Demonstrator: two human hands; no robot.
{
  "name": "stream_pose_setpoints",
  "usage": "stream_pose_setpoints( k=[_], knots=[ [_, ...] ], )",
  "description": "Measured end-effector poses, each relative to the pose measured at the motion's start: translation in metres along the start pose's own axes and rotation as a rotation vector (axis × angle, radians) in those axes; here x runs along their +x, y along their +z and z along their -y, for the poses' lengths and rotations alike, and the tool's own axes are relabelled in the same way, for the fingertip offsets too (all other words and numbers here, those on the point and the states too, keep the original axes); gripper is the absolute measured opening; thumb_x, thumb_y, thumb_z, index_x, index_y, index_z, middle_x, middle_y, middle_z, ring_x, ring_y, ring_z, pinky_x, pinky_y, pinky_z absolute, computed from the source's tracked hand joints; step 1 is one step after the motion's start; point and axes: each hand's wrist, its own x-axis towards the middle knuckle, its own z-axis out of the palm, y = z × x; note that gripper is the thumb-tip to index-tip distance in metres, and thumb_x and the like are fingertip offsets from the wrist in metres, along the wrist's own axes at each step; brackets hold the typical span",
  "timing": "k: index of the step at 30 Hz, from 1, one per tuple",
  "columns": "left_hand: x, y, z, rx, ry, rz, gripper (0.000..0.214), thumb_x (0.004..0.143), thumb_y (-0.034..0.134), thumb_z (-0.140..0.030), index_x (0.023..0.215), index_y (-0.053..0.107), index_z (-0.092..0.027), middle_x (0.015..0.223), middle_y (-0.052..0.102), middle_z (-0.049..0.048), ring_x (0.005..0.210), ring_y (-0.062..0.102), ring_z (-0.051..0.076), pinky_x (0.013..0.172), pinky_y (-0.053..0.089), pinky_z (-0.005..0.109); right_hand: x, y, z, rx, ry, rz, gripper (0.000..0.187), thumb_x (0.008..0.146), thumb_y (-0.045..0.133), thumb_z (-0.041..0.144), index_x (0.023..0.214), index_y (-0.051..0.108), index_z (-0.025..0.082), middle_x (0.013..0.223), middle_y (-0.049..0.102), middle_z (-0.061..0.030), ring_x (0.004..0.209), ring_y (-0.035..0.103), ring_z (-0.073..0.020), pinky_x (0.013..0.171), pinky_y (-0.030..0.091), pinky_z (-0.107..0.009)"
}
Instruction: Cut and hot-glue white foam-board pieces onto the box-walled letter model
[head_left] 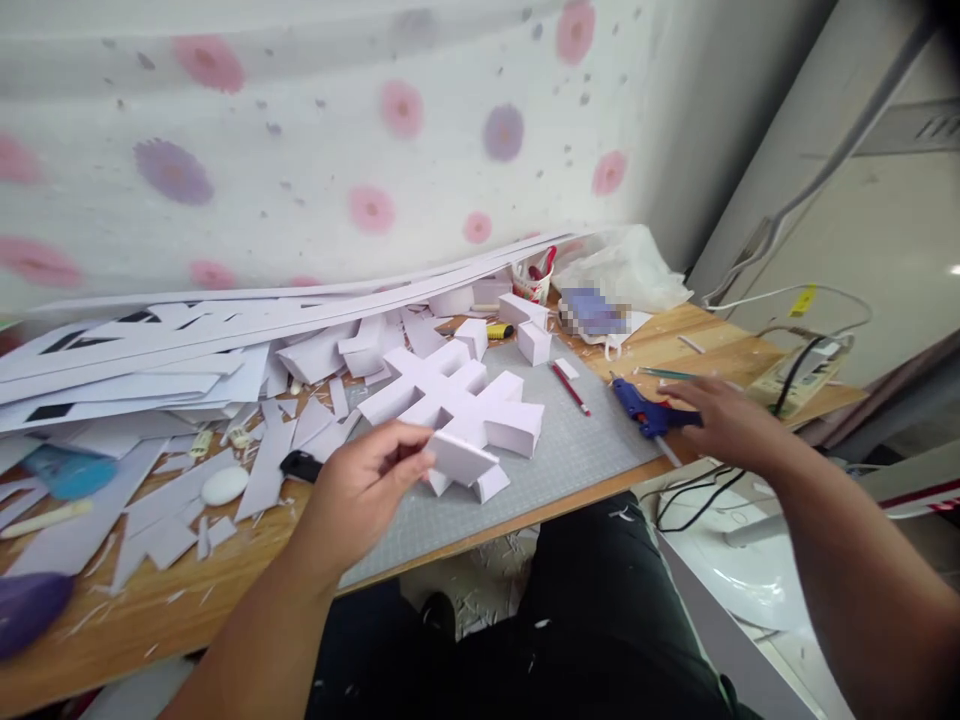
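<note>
My left hand (367,490) pinches a small white foam-board piece (461,457) just above the grey cutting mat (570,450). Behind it on the mat lies a white foam-board shape with several arms (457,395). My right hand (724,420) reaches to the right and closes around the handle of a blue glue gun (637,405) at the mat's right edge; its fingers are partly hidden. A red pencil (571,388) lies on the mat between the shape and the gun.
Long white foam-board strips and offcuts (187,350) cover the wooden table's left and back. Small white blocks (532,340), a cup of tools (534,280) and a plastic bag (622,265) sit at the back right. Cables (795,370) trail at the right edge.
</note>
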Motion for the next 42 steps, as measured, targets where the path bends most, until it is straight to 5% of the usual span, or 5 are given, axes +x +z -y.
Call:
stream_pose_setpoints(
  k=[5, 11, 19, 25, 42],
  knots=[
    [0.035, 0.016, -0.006, 0.098, 0.210, 0.064, 0.008, 0.075, 0.068, -0.018, 0.082, 0.071, -0.022, 0.076, 0.069, 0.0011, 0.069, 0.061, 0.015, 0.065, 0.045, 0.025, -0.005, -0.010, 0.079, 0.392, -0.074, -0.576, 0.018, 0.079, 0.062, 0.013, 0.093, 0.066, 0.022, 0.082, 0.068, -0.0074, 0.075, 0.064, -0.0208, 0.069, 0.049, -0.034],
    [0.054, 0.031, -0.009, 0.320, 0.334, 0.345, 0.019, 0.080, 0.056, -0.010, 0.081, 0.070, -0.022, 0.080, 0.070, 0.0012, 0.075, 0.063, 0.017, 0.069, 0.045, 0.027, -0.012, 0.021, 0.170, 0.659, -0.256, -0.533, 0.027, 0.079, 0.055, 0.004, 0.097, 0.062, 0.023, 0.077, 0.061, -0.0037, 0.067, 0.060, -0.0163, 0.058, 0.050, -0.029],
    [0.066, 0.027, 0.004, 0.477, 0.368, 0.549, 0.024, 0.082, 0.051, -0.008, 0.083, 0.070, -0.023, 0.082, 0.070, 0.0032, 0.082, 0.060, 0.020, 0.077, 0.044, 0.033, -0.014, 0.038, 0.160, 0.712, -0.053, -0.587, 0.026, 0.080, 0.054, 0.006, 0.093, 0.062, 0.026, 0.072, 0.061, -0.0015, 0.064, 0.060, -0.0172, 0.058, 0.048, -0.032],
    [0.073, 0.028, 0.008, 0.543, 0.498, 0.678, 0.027, 0.088, 0.045, -0.010, 0.090, 0.068, -0.023, 0.086, 0.071, 0.0044, 0.086, 0.062, 0.020, 0.080, 0.046, 0.034, -0.016, 0.045, 0.157, 0.771, -0.096, -0.560, 0.033, 0.077, 0.056, 0.005, 0.101, 0.062, 0.028, 0.077, 0.059, -0.0026, 0.063, 0.058, -0.0169, 0.055, 0.048, -0.031],
    [0.076, 0.033, 0.017, 0.669, 0.557, 0.574, 0.024, 0.084, 0.055, -0.013, 0.088, 0.072, -0.028, 0.088, 0.076, 0.0010, 0.081, 0.059, 0.023, 0.077, 0.040, 0.039, -0.013, 0.039, 0.159, 0.724, -0.069, -0.485, 0.030, 0.080, 0.055, 0.013, 0.102, 0.058, 0.033, 0.072, 0.062, -0.0012, 0.061, 0.062, -0.0188, 0.053, 0.050, -0.031]
  ],
)
